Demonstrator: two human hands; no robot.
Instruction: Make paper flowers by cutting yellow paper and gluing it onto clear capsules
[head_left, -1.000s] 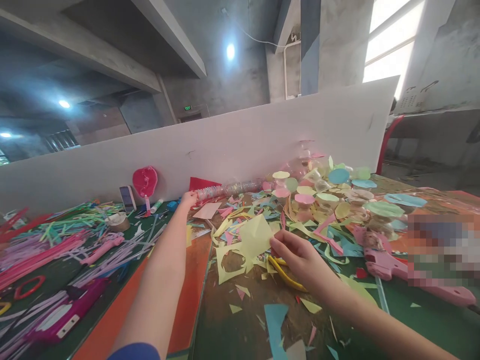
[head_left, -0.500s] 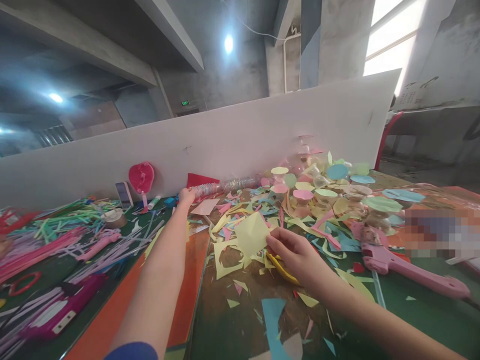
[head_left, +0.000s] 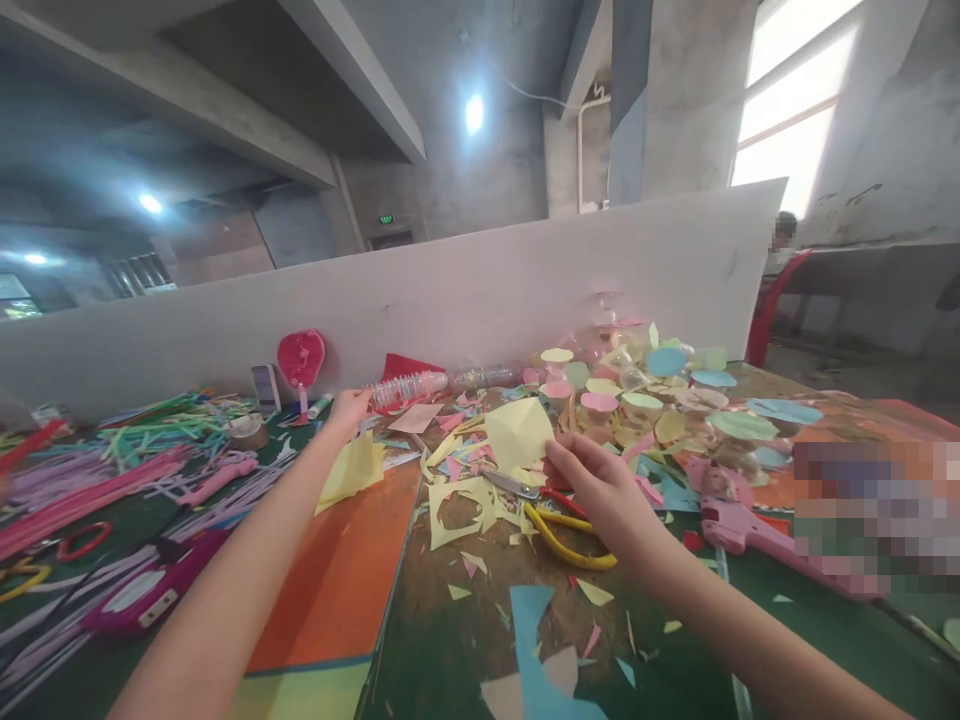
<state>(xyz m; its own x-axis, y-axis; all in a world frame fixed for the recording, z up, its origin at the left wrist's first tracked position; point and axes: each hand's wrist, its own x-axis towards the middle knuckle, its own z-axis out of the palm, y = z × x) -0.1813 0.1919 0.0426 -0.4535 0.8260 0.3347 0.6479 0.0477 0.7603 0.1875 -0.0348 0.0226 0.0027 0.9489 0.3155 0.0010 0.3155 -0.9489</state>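
Note:
My right hand (head_left: 604, 485) pinches a square of pale yellow paper (head_left: 517, 432) by its right edge, held above the scraps. Under it lie scissors with yellow handles (head_left: 574, 555), their blades pointing away to the left. At the far side of the table my left hand (head_left: 351, 408) is closed at the left end of a long row of nested clear plastic cups (head_left: 409, 387); its fingertips are partly hidden. A yellow sheet with a round hole (head_left: 454, 512) lies in front of the scissors. Yellow sheets (head_left: 356, 470) rest beside my left forearm.
Cups with coloured paper discs (head_left: 664, 362) crowd the back right. Pink glue guns (head_left: 727, 515) (head_left: 221, 478) lie on both sides. Coloured strips (head_left: 105, 490), a phone (head_left: 265, 388) and a pink fan (head_left: 301, 357) are on the left. A white panel (head_left: 480, 290) stands behind.
The view has shifted slightly. My right hand and the yellow paper have moved a little right and up, showing more of the scissors. My left hand stays at the cup row's end.

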